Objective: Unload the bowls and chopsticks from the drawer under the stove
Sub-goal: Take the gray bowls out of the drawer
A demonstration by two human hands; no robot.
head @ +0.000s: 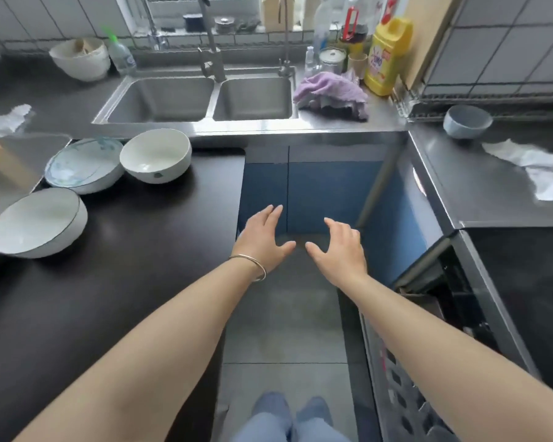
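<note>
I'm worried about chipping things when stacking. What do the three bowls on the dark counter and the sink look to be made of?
The three bowls look like glazed ceramic: glossy white surfaces, and the nearest has a thin dark rim line. The sink looks like brushed stainless steel, grey with soft, dull reflections. Neither can be confirmed by sight alone.

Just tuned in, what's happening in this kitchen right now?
A person stands at the counter corner with both hands empty: left hand and right hand are held out open over the floor, touching nothing. Three bowls sit on the dark counter at left: a black-rimmed bowl, a patterned bowl and a white bowl. A small blue-grey bowl sits on the steel counter at right. The drawer at right looks open; no chopsticks visible.
</note>
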